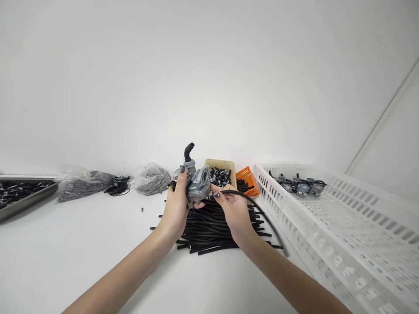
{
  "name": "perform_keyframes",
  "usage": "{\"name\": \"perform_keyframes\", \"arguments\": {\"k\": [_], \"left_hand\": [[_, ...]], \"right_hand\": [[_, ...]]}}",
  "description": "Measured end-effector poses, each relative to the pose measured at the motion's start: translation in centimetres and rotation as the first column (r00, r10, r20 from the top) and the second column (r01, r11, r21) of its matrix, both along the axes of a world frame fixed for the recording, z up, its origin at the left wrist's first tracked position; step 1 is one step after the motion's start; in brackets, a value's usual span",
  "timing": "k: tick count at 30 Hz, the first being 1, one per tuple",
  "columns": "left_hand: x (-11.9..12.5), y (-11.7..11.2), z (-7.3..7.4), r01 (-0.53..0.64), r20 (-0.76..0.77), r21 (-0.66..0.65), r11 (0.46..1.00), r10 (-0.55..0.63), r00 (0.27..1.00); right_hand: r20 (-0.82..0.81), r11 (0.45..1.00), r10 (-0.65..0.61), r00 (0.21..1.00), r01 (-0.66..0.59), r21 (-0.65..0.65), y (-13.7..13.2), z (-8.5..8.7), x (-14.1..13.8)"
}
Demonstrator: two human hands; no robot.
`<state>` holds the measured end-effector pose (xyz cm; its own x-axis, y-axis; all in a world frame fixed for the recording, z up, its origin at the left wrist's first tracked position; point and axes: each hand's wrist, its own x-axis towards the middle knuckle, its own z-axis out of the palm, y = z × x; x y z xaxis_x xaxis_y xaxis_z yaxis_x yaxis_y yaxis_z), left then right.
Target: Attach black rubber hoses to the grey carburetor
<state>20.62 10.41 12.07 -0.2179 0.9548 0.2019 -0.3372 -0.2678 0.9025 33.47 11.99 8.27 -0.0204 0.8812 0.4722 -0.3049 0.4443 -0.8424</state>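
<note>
My left hand (176, 205) grips a grey metal carburetor (196, 179) with a black elbow fitting on top, held upright above the table. My right hand (233, 208) pinches one end of a long black rubber hose (258, 207) against the carburetor's lower right side; the hose curves away to the right and down. Under both hands lies a pile of cut black hoses (212, 229) on the white table.
A beige box (229, 165) of black clips and a small orange basket (249, 175) stand behind the hands. A large white perforated crate (343, 226) at right holds a few carburetors (299, 185). Two plastic bags (150, 179) of small parts and a metal tray (22, 198) sit at left.
</note>
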Motion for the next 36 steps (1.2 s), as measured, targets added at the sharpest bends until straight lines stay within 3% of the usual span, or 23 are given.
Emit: {"name": "perform_keyframes", "arguments": {"k": [6,18,27,30,33,36], "left_hand": [[-0.3,-0.1,-0.3,0.132,0.011,-0.032,0.991,-0.132,0.991],[-0.6,-0.1,-0.2,0.15,0.017,-0.055,0.987,-0.15,0.989],[-0.6,0.1,-0.3,0.186,0.032,-0.06,0.981,-0.185,0.982],[-0.7,0.1,-0.3,0.171,0.027,-0.06,0.983,-0.169,0.985],[-0.8,0.1,-0.3,0.164,0.014,-0.078,0.983,-0.164,0.986],[-0.8,0.0,-0.1,0.177,0.014,-0.079,0.981,-0.176,0.984]], "right_hand": [[-0.036,0.998,-0.07,0.997,0.07,0.002,-0.2,0.2,0.2],[0.018,0.957,-0.287,0.958,0.285,0.059,-0.4,0.3,0.4],[0.13,0.961,-0.269,0.954,0.257,0.104,-0.7,0.6,0.6],[0.172,0.93,-0.338,0.925,0.301,0.209,-0.8,0.7,0.8],[0.231,0.853,-0.466,0.854,0.364,0.375,-0.9,1.1,1.2],[0.293,0.814,-0.513,0.807,0.348,0.465,-1.0,1.7,1.5]]}}
